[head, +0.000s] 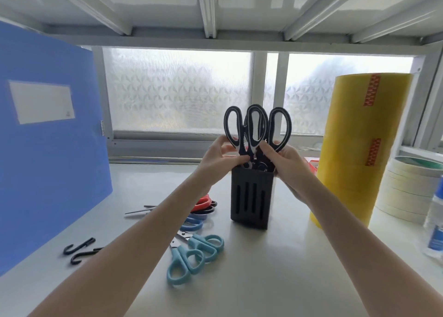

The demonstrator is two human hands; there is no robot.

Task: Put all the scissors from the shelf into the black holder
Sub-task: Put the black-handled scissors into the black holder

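A black slotted holder [250,198] stands upright mid-shelf. Black-and-white scissors [256,127] stick out of its top, handles up, blades hidden inside. My left hand [219,158] pinches the left handles just above the holder's rim. My right hand [285,163] grips the right handles and touches the holder's upper right corner. On the shelf to the left lie two light-blue scissors [191,256], blue-handled scissors [193,223] and red and black-handled scissors [203,204], partly hidden by my left forearm.
A blue folder [48,136] stands at the left. Two black hooks [80,249] lie in front of it. A tall yellow tape roll [357,148], stacked masking tape rolls [407,192] and a clear bottle [435,225] crowd the right. A shelf frame hangs overhead.
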